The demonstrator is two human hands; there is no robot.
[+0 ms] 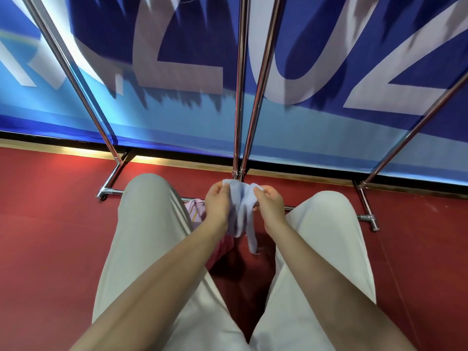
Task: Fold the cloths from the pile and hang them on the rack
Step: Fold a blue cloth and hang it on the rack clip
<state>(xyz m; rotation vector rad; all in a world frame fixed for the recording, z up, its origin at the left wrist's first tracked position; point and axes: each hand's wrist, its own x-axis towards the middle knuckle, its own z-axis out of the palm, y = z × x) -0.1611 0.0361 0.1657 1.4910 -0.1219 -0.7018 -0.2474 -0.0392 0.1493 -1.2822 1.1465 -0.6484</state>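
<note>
A small light blue cloth (pixel 242 214) hangs bunched between my two hands, its lower end dangling toward the red floor. My left hand (pixel 218 203) pinches its upper left corner and my right hand (pixel 270 202) pinches its upper right corner, both held close together in front of my knees. Below my left hand lies the pile of pink cloths (pixel 196 212), mostly hidden behind my left leg. The chrome rack (pixel 239 97) stands just beyond my hands, its poles rising out of the top of the view.
My legs in light trousers (pixel 149 224) spread to either side of the hands. The rack's base bars and feet (pixel 367 217) rest on the red floor (pixel 50 236). A large blue banner with white lettering (pixel 177 59) covers the wall behind the rack.
</note>
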